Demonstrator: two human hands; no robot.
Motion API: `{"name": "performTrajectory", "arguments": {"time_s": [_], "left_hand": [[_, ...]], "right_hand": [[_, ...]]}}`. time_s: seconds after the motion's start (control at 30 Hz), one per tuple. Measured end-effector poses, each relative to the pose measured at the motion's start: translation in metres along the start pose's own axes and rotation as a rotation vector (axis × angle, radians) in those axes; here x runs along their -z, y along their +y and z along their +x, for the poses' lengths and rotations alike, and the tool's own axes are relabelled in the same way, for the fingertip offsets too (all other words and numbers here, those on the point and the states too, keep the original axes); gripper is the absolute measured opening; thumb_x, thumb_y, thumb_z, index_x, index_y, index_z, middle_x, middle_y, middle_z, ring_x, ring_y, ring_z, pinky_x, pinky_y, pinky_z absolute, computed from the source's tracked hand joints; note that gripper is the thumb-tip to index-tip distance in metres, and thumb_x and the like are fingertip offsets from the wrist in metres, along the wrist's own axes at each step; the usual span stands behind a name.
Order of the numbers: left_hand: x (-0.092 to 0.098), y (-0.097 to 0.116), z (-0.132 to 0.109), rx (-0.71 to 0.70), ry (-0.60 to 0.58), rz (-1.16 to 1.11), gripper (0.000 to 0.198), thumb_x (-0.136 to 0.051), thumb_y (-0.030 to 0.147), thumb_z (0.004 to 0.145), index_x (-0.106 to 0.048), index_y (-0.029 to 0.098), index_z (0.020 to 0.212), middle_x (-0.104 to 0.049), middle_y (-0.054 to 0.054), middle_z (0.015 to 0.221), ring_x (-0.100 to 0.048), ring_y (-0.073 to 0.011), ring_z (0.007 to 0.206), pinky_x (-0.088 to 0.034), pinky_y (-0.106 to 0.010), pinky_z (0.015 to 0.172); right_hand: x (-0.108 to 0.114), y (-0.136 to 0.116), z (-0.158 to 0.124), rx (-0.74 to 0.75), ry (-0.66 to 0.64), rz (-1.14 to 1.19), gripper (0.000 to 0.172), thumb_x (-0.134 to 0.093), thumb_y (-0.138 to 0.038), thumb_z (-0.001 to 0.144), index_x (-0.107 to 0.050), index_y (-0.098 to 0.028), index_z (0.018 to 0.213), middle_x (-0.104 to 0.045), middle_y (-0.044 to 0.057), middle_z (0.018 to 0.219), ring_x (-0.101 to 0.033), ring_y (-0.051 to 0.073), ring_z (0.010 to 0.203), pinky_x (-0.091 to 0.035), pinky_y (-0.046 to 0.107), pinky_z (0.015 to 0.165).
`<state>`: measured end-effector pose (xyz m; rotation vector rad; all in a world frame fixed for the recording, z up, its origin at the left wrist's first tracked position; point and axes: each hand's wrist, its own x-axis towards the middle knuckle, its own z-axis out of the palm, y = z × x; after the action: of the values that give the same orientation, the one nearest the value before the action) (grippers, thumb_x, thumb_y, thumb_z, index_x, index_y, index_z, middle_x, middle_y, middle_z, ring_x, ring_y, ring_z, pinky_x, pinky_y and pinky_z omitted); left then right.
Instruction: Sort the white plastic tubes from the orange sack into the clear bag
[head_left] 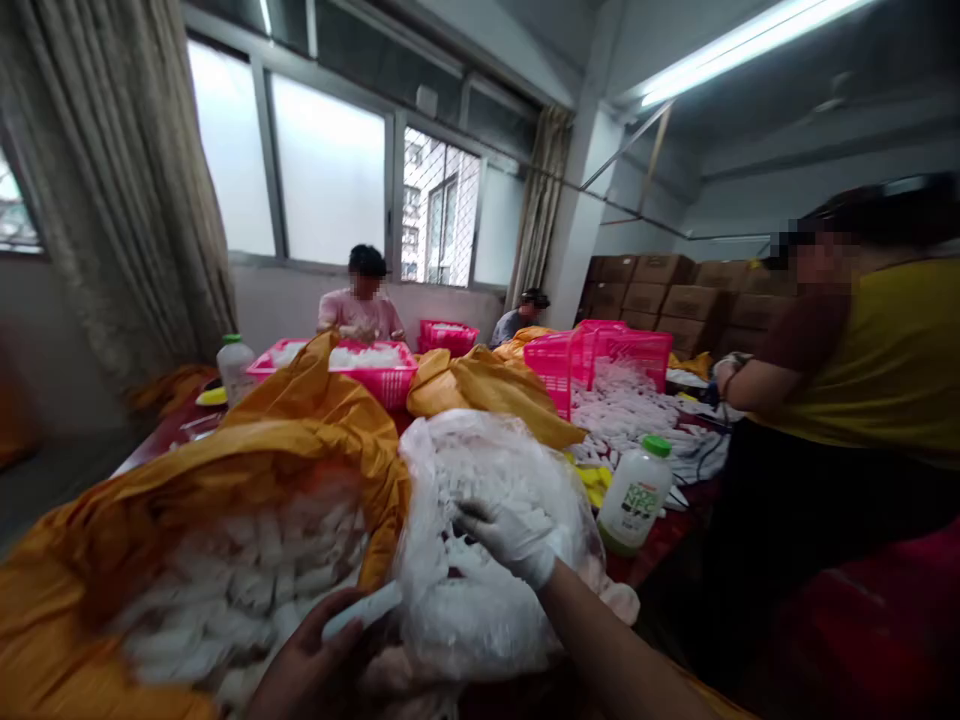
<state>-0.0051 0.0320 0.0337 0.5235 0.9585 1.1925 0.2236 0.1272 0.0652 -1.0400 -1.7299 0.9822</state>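
While left hand [311, 650] grips a white tube [365, 608], plenty seems left in orange sack [247, 450].
Right hand [504, 532]: can't tell its grip.

sack [255, 448]: left | bag [480, 635]: middle | bottle [634, 505]: right | basket [390, 387]: behind sack

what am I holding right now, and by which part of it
Your left grip holds a white piece by its near end; your right grip, I can't tell.

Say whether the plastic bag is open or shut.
The plastic bag is open: white pieces show in its mouth around the right hand.
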Motion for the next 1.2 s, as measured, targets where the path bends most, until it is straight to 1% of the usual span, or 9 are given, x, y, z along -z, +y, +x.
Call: {"name": "performTrajectory", "arguments": {"time_s": [0.17, 0.27, 0.37, 0.6, 0.73, 0.83, 0.93, 1.07, 1.2], "left_hand": [[-0.020, 0.001, -0.009, -0.062, -0.043, -0.141, 0.046, -0.087, 0.031, 0.050, -0.064, 0.018, 0.087, -0.073, -0.003, 0.078, -0.069, -0.0182, 0.074, -0.054, -0.027, 0.071], [-0.023, -0.003, -0.013, -0.107, -0.062, -0.049, 0.040, -0.085, 0.031, 0.054, -0.066, 0.017, 0.086, -0.071, 0.000, 0.071, -0.066, -0.0136, 0.067, -0.052, -0.021, 0.065], [-0.023, -0.003, -0.017, -0.185, -0.063, 0.193, 0.033, -0.082, 0.029, 0.057, -0.068, 0.016, 0.084, -0.068, 0.002, 0.068, -0.062, -0.0108, 0.062, -0.050, -0.019, 0.060], [-0.013, 0.005, -0.014, -0.250, -0.049, 0.239, 0.033, -0.076, 0.033, 0.064, -0.065, 0.016, 0.091, -0.070, -0.001, 0.075, -0.064, -0.0145, 0.071, -0.050, -0.024, 0.069], [-0.019, -0.006, -0.016, -0.251, -0.051, 0.448, 0.033, -0.070, 0.035, 0.068, -0.064, 0.016, 0.094, -0.068, -0.001, 0.073, -0.063, -0.0161, 0.069, -0.050, -0.026, 0.066], [-0.025, -0.018, -0.021, -0.291, -0.148, 0.664, 0.036, -0.063, 0.037, 0.075, -0.063, 0.016, 0.104, -0.070, -0.005, 0.084, -0.064, -0.0203, 0.077, -0.051, -0.031, 0.073], [-0.025, -0.028, -0.026, -0.401, -0.132, 0.857, 0.038, -0.057, 0.037, 0.080, -0.061, 0.016, 0.111, -0.068, -0.011, 0.104, -0.061, -0.0261, 0.097, -0.046, -0.037, 0.086], [-0.024, -0.030, -0.030, -0.439, -0.125, 0.966, 0.037, -0.045, 0.039, 0.087, -0.060, 0.014, 0.110, -0.067, -0.012, 0.103, -0.061, -0.0260, 0.096, -0.045, -0.037, 0.086], [-0.024, -0.026, -0.030, -0.459, -0.131, 0.982, 0.036, -0.045, 0.038, 0.087, -0.059, 0.014, 0.110, -0.066, -0.012, 0.102, -0.059, -0.0254, 0.095, -0.044, -0.036, 0.086]], "right_hand": [[-0.024, -0.017, -0.042, -0.197, -0.126, 0.532, 0.043, -0.060, -0.055, 0.076, -0.059, -0.020, 0.102, -0.051, -0.005, 0.062, -0.043, 0.007, 0.045, -0.036, 0.022, 0.045], [-0.033, -0.034, -0.053, -0.251, -0.300, 0.291, 0.030, -0.061, -0.047, 0.078, -0.063, -0.019, 0.089, -0.052, -0.003, 0.064, -0.044, 0.008, 0.052, -0.035, 0.022, 0.049], [-0.035, -0.045, -0.053, -0.149, -0.368, -0.047, 0.018, -0.059, -0.032, 0.079, -0.061, -0.017, 0.070, -0.052, -0.002, 0.065, -0.045, 0.010, 0.062, -0.037, 0.022, 0.058], [-0.029, -0.048, -0.050, -0.248, -0.075, 0.222, 0.023, -0.052, -0.039, 0.083, -0.060, -0.019, 0.090, -0.047, -0.006, 0.055, -0.037, 0.007, 0.042, -0.031, 0.021, 0.042], [-0.044, -0.050, -0.051, 0.069, -0.091, 0.018, 0.009, -0.055, -0.024, 0.082, -0.063, -0.020, 0.082, -0.060, 0.001, 0.074, -0.056, 0.013, 0.069, -0.047, 0.027, 0.065], [-0.059, -0.043, -0.054, 0.215, 0.121, 0.078, 0.016, -0.058, -0.018, 0.079, -0.062, -0.023, 0.094, -0.060, 0.005, 0.101, -0.058, 0.016, 0.090, -0.048, 0.031, 0.079], [-0.072, -0.032, -0.057, 0.138, 0.373, 0.229, 0.026, -0.064, -0.019, 0.075, -0.060, -0.026, 0.100, -0.059, 0.004, 0.105, -0.058, 0.017, 0.093, -0.049, 0.032, 0.078], [-0.082, -0.023, -0.063, -0.057, 0.343, 0.417, 0.008, -0.067, -0.026, 0.073, -0.064, -0.023, 0.079, -0.063, 0.000, 0.080, -0.060, 0.015, 0.074, -0.051, 0.029, 0.063], [-0.081, -0.025, -0.067, -0.184, 0.394, 0.519, 0.020, -0.074, -0.028, 0.065, -0.067, -0.023, 0.083, -0.068, 0.000, 0.079, -0.060, 0.014, 0.069, -0.051, 0.028, 0.062]]}}
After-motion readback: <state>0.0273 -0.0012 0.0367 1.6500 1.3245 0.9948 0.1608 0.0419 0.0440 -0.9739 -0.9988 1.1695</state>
